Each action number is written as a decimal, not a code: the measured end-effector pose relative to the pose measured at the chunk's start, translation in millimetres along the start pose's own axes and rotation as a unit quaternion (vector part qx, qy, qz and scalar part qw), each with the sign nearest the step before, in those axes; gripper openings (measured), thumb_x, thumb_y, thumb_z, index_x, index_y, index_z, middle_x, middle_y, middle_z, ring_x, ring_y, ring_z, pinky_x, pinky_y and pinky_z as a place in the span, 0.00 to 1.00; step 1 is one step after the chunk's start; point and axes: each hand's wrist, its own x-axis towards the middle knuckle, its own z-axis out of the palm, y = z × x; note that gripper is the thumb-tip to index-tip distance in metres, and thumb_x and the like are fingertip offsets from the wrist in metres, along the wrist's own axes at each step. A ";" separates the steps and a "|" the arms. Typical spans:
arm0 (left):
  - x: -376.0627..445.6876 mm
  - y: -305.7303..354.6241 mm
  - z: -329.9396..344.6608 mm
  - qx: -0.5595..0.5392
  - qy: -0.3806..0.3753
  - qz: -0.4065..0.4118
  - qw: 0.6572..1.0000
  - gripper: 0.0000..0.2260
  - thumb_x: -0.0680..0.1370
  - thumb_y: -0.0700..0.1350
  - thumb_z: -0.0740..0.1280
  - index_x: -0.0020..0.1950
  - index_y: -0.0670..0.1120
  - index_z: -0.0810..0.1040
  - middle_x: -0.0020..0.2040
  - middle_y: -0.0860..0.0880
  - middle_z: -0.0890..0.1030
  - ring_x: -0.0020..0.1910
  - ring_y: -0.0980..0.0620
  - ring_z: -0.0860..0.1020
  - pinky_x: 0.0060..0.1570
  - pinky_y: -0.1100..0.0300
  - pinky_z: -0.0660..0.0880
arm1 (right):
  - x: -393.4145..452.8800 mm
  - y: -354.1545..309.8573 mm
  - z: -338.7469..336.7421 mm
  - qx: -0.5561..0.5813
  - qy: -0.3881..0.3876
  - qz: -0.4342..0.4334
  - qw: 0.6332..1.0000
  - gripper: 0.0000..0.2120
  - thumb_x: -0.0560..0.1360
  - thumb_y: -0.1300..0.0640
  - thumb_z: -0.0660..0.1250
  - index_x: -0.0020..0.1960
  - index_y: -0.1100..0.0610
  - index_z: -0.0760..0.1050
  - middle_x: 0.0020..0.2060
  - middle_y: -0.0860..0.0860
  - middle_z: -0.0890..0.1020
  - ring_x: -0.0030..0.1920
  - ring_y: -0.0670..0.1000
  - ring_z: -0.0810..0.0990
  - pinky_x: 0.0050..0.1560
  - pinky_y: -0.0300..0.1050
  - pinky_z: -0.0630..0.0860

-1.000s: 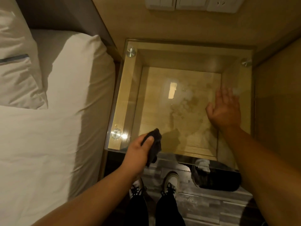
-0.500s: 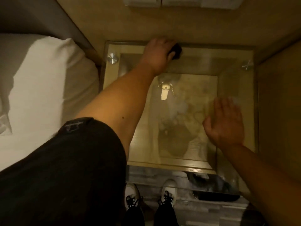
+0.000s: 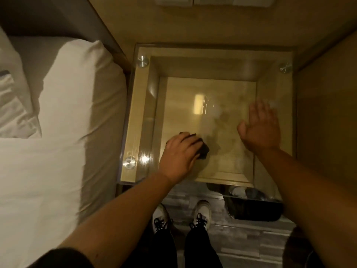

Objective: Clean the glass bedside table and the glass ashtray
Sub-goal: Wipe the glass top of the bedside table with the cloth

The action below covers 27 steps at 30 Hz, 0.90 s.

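Note:
The glass bedside table (image 3: 212,60) has a clear square top held by round metal studs over a wooden box frame. Cloudy smears mark the glass near its middle and right. My left hand (image 3: 179,153) presses a small dark cloth (image 3: 203,149) flat onto the glass at the near left of centre. My right hand (image 3: 259,128) lies palm down with fingers spread on the right side of the glass, holding nothing. No ashtray shows in this view.
A bed with white sheet (image 3: 58,151) and pillow (image 3: 13,105) runs along the left, close to the table. A wooden wall with white switches (image 3: 212,0) stands behind, a wooden panel (image 3: 328,132) to the right. A dark bin (image 3: 255,209) and my shoes (image 3: 201,211) are below.
My left hand swept the cloth from the near edge to the far edge of the glass, then back to the near left of centre. My right hand stayed flat on the right side.

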 end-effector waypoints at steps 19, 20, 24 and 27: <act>-123.1 70.3 24.8 -0.065 -0.005 -0.072 0.995 0.16 0.77 0.47 0.61 0.63 0.45 0.77 0.60 0.46 0.79 0.62 0.44 0.74 0.59 0.45 0.73 | -34.5 8.8 0.2 0.054 -0.002 0.048 0.997 0.34 0.77 0.42 0.49 0.77 0.58 0.48 0.77 0.59 0.50 0.77 0.58 0.46 0.73 0.57 0.41; -121.2 76.5 18.0 -0.119 -0.006 -0.112 0.987 0.16 0.79 0.49 0.59 0.63 0.45 0.77 0.59 0.46 0.79 0.60 0.46 0.75 0.59 0.48 0.74 | -44.9 12.4 1.6 0.058 -0.004 0.062 0.996 0.34 0.77 0.41 0.48 0.78 0.57 0.47 0.77 0.59 0.49 0.77 0.58 0.46 0.73 0.57 0.41; -74.5 75.8 -21.6 -0.335 0.029 -0.307 0.891 0.14 0.83 0.48 0.58 0.65 0.47 0.76 0.57 0.49 0.78 0.53 0.57 0.74 0.52 0.75 0.68 | -59.4 22.3 7.3 0.040 -0.025 0.081 0.996 0.36 0.76 0.38 0.42 0.77 0.59 0.48 0.77 0.60 0.51 0.76 0.59 0.47 0.74 0.58 0.43; 5.7 46.0 -42.3 -0.323 0.123 -0.270 0.899 0.16 0.82 0.50 0.57 0.65 0.46 0.76 0.58 0.47 0.79 0.54 0.54 0.77 0.55 0.61 0.74 | -55.1 20.8 10.6 0.030 -0.024 0.090 0.995 0.35 0.77 0.39 0.44 0.77 0.59 0.51 0.77 0.60 0.53 0.77 0.58 0.48 0.75 0.58 0.45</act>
